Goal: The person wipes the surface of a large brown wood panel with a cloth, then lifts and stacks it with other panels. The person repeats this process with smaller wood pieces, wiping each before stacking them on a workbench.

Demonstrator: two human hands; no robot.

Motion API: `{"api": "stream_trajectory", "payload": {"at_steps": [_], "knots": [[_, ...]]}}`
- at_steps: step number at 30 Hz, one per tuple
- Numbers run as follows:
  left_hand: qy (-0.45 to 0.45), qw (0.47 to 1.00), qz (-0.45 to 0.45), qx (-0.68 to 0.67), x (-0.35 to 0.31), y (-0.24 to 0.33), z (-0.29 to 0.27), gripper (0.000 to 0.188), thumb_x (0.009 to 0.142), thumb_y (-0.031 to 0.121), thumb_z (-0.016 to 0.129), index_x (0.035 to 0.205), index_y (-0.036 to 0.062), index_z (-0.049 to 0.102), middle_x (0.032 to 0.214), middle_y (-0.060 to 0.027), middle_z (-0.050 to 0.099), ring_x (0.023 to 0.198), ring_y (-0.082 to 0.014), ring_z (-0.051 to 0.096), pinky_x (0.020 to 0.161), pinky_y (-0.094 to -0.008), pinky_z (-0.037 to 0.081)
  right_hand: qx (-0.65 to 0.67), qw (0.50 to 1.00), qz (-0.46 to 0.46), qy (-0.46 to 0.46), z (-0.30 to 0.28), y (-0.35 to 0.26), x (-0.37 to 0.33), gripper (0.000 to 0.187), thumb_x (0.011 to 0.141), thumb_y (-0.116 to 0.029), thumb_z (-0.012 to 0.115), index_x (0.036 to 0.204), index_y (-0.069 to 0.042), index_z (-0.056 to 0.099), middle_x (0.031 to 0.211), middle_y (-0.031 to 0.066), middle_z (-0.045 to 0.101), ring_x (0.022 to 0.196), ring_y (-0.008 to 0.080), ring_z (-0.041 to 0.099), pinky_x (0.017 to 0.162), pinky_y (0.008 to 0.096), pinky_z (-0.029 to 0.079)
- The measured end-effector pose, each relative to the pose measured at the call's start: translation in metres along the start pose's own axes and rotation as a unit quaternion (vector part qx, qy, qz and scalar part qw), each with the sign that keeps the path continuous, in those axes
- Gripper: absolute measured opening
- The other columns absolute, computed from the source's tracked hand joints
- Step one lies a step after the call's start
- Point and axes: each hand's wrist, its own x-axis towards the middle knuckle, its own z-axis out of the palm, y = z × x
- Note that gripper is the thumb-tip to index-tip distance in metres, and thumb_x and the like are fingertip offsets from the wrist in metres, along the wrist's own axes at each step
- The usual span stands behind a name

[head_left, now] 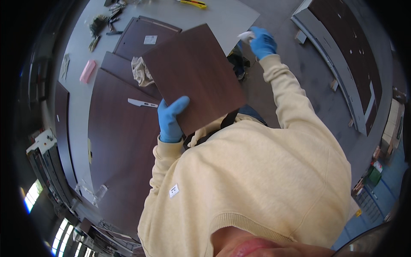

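My left hand (171, 118), in a blue glove, grips the near left edge of a dark brown wooden panel (195, 77), its thumb lying over the top face. The panel is tilted and held close to my body. Away to the right, my right hand (262, 42), also gloved in blue, is closed around a crumpled white cloth or tissue (246, 37); it is apart from the panel. Beside the panel's left edge lies a bunched beige cloth (141, 72). A scraper-like blade with a pale handle (142, 103) rests on a larger brown board (115, 124) near my left hand.
Another brown board with a white label (150, 40) lies beyond on the grey table (231, 17). A pink packet (87, 71), a yellow cutter (193, 4) and several small tools (100, 25) are there too. Long panels (346, 55) rest on blocks at right. A clear bottle (101, 193) stands lower left.
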Motion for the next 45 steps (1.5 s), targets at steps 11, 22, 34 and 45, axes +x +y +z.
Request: {"api": "stream_trajectory", "payload": {"at_steps": [11, 22, 34, 45], "knots": [[0.041, 0.996, 0.063, -0.052, 0.02, -0.009, -0.006, 0.046, 0.087, 0.007, 0.07, 0.13, -0.0031, 0.058, 0.115, -0.0143, 0.068, 0.1, -0.0286, 0.07, 0.092, -0.0399, 0.058, 0.696, 0.593, 0.238, -0.329, -0.074, -0.136, -0.101, 0.05, 0.098, -0.032, 0.07, 0.136, 0.0, 0.062, 0.127, 0.0097, 0.067, 0.113, 0.0172, 0.064, 0.101, 0.0322, 0.052], [-0.063, 0.971, -0.041, -0.227, 0.064, 0.011, -0.113, 0.048, 0.094, 0.022, 0.066, 0.137, 0.0022, 0.058, 0.12, -0.011, 0.071, 0.109, -0.0269, 0.068, 0.099, -0.0422, 0.053, 0.614, 0.665, 0.062, -0.421, -0.061, -0.097, -0.047, 0.048, 0.101, -0.028, 0.065, 0.14, -0.001, 0.06, 0.12, 0.0077, 0.07, 0.106, 0.0172, 0.068, 0.097, 0.028, 0.054], [0.109, 0.986, 0.113, 0.062, 0.035, 0.002, -0.078, 0.026, 0.093, 0.011, 0.071, 0.12, 0.011, 0.07, 0.109, -0.0015, 0.073, 0.091, -0.014, 0.07, 0.067, -0.0277, 0.054, 0.453, 0.89, 0.04, -0.006, -0.049, -0.134, -0.022, 0.027, 0.099, -0.031, 0.064, 0.101, -0.004, 0.065, 0.081, 0.009, 0.069, 0.059, 0.0181, 0.067, 0.048, 0.0318, 0.056], [0.089, 0.863, 0.377, 0.325, 0.022, -0.018, -0.071, 0.026, 0.091, 0.001, 0.072, 0.116, 0.0077, 0.075, 0.102, -0.0008, 0.07, 0.077, -0.0107, 0.065, 0.064, -0.0242, 0.052, 0.269, 0.945, 0.132, -0.129, 0.009, -0.092, -0.043, 0.023, 0.1, -0.018, 0.057, 0.112, -0.013, 0.076, 0.098, 0.0145, 0.077, 0.091, 0.0312, 0.075, 0.077, 0.0454, 0.059]]}}
